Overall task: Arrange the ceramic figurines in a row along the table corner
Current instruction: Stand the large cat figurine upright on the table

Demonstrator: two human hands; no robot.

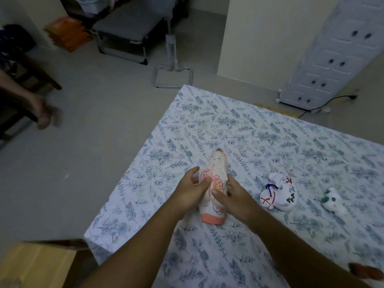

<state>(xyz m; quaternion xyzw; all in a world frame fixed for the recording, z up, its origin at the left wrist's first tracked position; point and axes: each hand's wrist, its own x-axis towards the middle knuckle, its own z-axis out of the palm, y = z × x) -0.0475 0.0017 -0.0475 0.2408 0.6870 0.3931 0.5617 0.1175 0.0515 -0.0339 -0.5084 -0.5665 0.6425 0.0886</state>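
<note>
Your left hand (190, 191) and right hand (232, 194) clasp the tall doll figurine (212, 183), fingers wrapped on both flanks, near the surface's (187, 113) left edge. The white cat figurine (277, 193) sits farther right, a smaller white figurine (332, 201) beyond it.

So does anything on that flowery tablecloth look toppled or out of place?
Nothing looks broken. The round white painted cat figurine and the small white figurine with green marks seem to lie on their sides, scattered rather than in a row.
</note>
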